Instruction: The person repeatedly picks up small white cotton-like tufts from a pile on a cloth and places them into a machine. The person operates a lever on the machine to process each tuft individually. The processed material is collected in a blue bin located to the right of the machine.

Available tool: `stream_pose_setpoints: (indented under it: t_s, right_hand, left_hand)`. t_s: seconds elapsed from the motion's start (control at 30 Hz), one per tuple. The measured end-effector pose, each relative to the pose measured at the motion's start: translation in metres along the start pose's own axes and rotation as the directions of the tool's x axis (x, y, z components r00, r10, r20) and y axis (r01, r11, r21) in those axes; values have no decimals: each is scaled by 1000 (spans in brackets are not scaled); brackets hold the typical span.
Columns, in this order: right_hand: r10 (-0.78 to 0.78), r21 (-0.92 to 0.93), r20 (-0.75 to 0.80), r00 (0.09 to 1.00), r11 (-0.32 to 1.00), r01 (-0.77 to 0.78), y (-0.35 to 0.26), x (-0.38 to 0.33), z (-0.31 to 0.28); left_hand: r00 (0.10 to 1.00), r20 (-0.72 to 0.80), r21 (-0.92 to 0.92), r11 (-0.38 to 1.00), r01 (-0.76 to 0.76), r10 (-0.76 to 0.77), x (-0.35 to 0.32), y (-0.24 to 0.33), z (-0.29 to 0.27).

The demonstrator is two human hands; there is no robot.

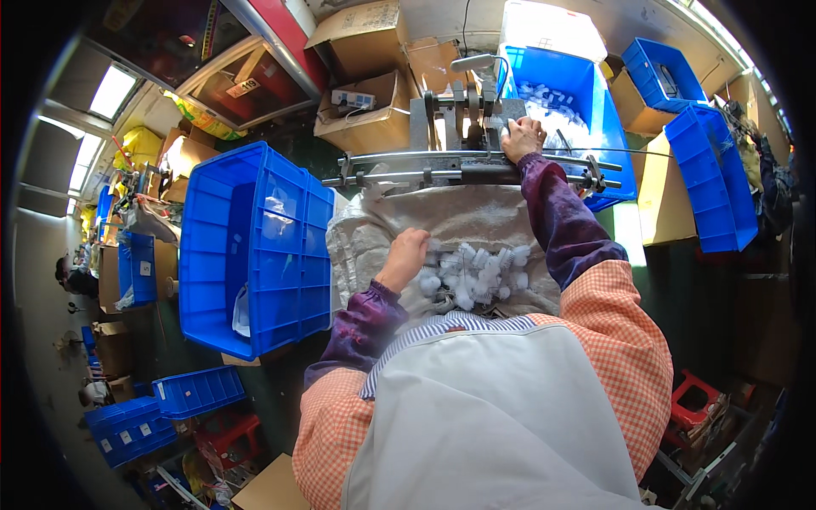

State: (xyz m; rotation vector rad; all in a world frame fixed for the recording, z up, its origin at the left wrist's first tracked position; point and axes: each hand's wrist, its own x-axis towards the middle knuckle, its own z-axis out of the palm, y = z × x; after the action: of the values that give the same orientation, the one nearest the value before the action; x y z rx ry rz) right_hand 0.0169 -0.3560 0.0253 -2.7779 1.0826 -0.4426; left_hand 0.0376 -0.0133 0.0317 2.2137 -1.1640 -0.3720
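Left hand (pixel 405 257) is half-curled at the 9 o'clock edge of the white parts (pixel 476 274); right hand (pixel 524 138) has bent fingers on the machine (pixel 421 127), 1 o'clock. Can't tell if either's gripping anything. Parts sit on cloth (pixel 365 228).

Got the right arm (pixel 578 234) stretched way out front, right hand (pixel 524 140) back-side up, fingers (pixel 537 129) curled. Got the left arm (pixel 353 334) bent, left hand (pixel 403 258) closer in, can't make out its grip.
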Motion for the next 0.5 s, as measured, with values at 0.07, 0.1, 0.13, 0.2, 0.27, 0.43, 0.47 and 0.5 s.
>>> stream_pose_setpoints:
  t_s: [0.07,0.1,0.13,0.2,0.27,0.43,0.47,0.5]
  right_hand:
    - [-41,-35,11,999,999,41,-16,0,5]
    - [-63,-57,20,998,996,64,-24,0,7]
    - [-82,-78,-19,996,994,80,-35,-1,9]
    - [-82,-95,-16,997,992,80,-49,-4,7]
    - [-90,-97,-21,996,991,87,-53,-4,5]
    - [-69,-86,28,997,994,72,-25,-2,-1]
    - [-66,-109,7,998,992,66,-18,-2,-2]
    - [-65,-82,6,998,995,65,-8,-1,0]
  left_hand:
    - [999,-39,6,1000,-11,11,5,4,-5]
    - [998,-58,8,1000,-17,18,7,6,-8]
    - [998,-52,12,1000,-23,23,8,10,-11]
    - [999,-37,18,999,-34,35,11,16,-17]
    - [997,-53,-29,998,-58,57,12,12,-18]
    - [997,-54,-176,983,-59,50,12,14,-26]
    - [997,-56,-208,976,-58,48,12,16,-27]
    - [997,-58,-239,969,-58,45,13,18,-28]
